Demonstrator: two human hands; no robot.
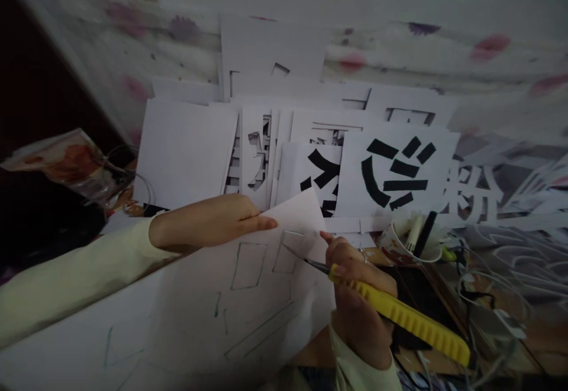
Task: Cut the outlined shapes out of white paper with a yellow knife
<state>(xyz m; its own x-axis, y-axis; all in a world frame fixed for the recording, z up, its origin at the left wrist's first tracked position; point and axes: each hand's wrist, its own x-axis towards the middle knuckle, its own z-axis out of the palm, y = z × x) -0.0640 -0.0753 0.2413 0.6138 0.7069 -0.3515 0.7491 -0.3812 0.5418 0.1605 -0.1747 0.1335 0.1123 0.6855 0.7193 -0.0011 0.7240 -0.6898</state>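
Observation:
A large white sheet (186, 314) with green outlined shapes spreads across the lower left and centre. My left hand (222, 219) is closed on its upper edge, thumb pointing right, beside a raised white corner (297, 207). My right hand (359, 290) grips a yellow utility knife (412, 320). The knife's blade (306, 259) points left, its tip over a four-sided outline near the sheet's upper right. One finger of my right hand reaches up beside the sheet's right edge.
Cut-out papers with black shapes (399, 172) lean against a flowered curtain (190, 42). A paper cup (399, 246) with pens stands at right, near tangled cables (483, 284). A plastic bag (66, 163) lies at left.

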